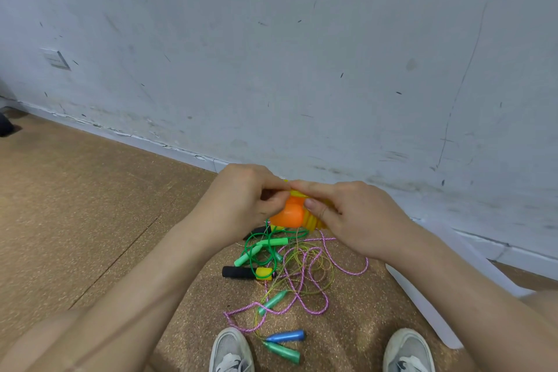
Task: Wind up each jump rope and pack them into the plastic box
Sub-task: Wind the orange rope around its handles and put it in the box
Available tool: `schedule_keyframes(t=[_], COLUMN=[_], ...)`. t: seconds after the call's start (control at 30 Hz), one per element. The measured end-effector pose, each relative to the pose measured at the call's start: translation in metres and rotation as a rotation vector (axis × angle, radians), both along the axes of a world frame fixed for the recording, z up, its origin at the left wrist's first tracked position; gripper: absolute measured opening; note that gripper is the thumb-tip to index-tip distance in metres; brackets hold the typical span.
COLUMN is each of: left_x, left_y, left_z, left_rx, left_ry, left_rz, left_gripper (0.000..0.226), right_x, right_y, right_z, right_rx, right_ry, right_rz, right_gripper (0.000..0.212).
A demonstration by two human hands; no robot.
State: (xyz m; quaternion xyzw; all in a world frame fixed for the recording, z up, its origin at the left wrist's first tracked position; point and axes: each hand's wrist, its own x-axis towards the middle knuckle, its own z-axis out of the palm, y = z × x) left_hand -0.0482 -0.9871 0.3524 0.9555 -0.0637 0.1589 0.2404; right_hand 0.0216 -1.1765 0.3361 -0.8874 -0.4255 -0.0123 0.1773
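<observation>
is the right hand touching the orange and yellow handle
Touching: head view shows the right hand gripping the orange and yellow handle, fingers curled round its yellow ribs.

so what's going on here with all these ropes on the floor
A person holds one jump rope's orange and yellow handles together, pinching them with the left hand and the right hand. The other ropes lie unwound in a tangle on the floor below, among them a green rope and a pink rope. The plastic box sits to the right, and no rope shows in the part in view.
</observation>
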Motion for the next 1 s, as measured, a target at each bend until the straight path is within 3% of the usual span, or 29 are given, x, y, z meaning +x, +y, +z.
schedule_keyframes(t=[0.13, 0.3, 0.5, 0.73, 0.83, 0.9, 1.0], left_x=[0.001, 0.007, 0.010, 0.006, 0.002, 0.000, 0.000], left_y=[0.001, 0.002, 0.003, 0.003, 0.010, 0.012, 0.008], left_z=[0.000, -0.008, -0.021, -0.014, -0.006, 0.000, 0.005], left_rx=[-0.094, -0.288, -0.372, -0.892, -1.076, -1.027, -0.561], left_ry=[0.068, 0.166, 0.239, 0.284, 0.348, 0.320, 0.179], left_rz=[0.032, 0.080, 0.172, 0.179, 0.091, 0.049, 0.078], left_gripper=[0.011, 0.011, 0.018, 0.007, 0.016, 0.024, 0.025], right_x=[-0.001, -0.004, -0.005, -0.001, 0.001, 0.004, 0.005], right_y=[-0.002, -0.003, 0.002, -0.002, -0.005, -0.007, -0.007], right_z=[-0.002, -0.003, -0.008, -0.002, 0.000, 0.001, -0.003], right_rx=[-0.011, -0.050, -0.075, 0.062, 0.126, 0.147, 0.114], right_ry=[-0.033, -0.100, -0.180, -0.104, -0.048, -0.037, -0.065], right_rz=[-0.020, -0.055, -0.078, -0.083, -0.081, -0.083, -0.093], right_gripper=[0.040, 0.041, 0.041, 0.041, 0.046, 0.046, 0.042])
